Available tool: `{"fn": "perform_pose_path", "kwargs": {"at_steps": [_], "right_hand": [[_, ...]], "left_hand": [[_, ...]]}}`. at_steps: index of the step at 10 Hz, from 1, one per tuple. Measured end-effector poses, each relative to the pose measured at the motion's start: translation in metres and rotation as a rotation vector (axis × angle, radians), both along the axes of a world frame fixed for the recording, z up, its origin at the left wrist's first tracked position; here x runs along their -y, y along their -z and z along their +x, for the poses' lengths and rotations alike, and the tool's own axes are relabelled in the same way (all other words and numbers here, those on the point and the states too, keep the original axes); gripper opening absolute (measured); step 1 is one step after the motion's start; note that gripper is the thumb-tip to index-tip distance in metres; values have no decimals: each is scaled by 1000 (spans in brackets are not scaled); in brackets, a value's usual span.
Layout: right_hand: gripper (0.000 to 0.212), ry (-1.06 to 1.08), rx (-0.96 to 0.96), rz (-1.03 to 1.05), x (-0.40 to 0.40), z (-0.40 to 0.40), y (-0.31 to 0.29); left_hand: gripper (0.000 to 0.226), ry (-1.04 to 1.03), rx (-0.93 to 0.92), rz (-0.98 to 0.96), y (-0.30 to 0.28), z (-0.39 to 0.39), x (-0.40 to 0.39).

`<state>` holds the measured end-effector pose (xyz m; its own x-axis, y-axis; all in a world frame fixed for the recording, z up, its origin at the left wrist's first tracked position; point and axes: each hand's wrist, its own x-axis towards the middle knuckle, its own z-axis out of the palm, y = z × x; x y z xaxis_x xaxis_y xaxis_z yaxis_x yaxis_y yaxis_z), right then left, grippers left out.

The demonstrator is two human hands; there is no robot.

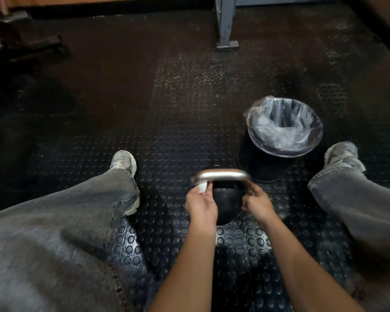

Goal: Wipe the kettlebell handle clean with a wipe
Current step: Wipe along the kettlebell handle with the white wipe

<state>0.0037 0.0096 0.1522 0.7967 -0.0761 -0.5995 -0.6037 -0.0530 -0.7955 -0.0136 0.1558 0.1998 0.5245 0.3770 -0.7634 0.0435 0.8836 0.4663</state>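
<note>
Pinching a white wipe [202, 188] against the left end of the kettlebell handle [221, 174], left hand [200, 204]. Right hand [258, 204] grips the handle's right upright. Kettlebell [229, 203] sits on studded floor mat [178, 131], lined bin [284, 127] just beyond.

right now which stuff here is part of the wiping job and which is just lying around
Part of the job:
kettlebell
kettlebell handle
white wipe, pinched in the left hand
right hand, gripping the handle's right side

Just lying about:
lined bin beyond the kettlebell
grey metal leg
dark equipment, far left
</note>
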Motion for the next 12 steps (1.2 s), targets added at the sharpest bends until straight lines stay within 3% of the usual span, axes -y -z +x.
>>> {"fn": "perform_pose_path", "kwargs": {"at_steps": [1,2,3,4,5,6,7,8,9,10,11,12], "right_hand": [[69,-5,-14,-11,0,0,0],[70,-9,-16,2,0,-1,-2],[69,4,-7,15,0,-2,-4],[69,19,1,21,-2,-4,-2],[69,19,15,42,-1,-6,-1],[70,24,11,61,0,-7,-2],[72,25,7,66,-1,-6,-2],[74,20,-1,69,0,-5,2],[75,22,-11,61,0,-6,1],[70,26,7,73,-2,-6,-1],[71,20,-1,56,-1,-8,-2],[76,5,3,49,2,-9,2]], "left_hand": [[31,230,-238,314,9,-2,-15],[27,220,-201,125,14,-5,-19],[29,34,-108,-57,-6,11,-8],[66,172,-157,278,-20,7,17],[77,415,-115,545,-12,-19,36],[76,340,-89,517,-1,-11,24],[48,90,-132,247,-3,3,4],[30,340,-203,426,4,-6,-11],[50,542,-260,403,3,-22,-9],[40,487,-172,508,-15,-2,-11],[28,31,-129,122,-14,13,14],[67,173,-95,354,-24,-2,36]]}}
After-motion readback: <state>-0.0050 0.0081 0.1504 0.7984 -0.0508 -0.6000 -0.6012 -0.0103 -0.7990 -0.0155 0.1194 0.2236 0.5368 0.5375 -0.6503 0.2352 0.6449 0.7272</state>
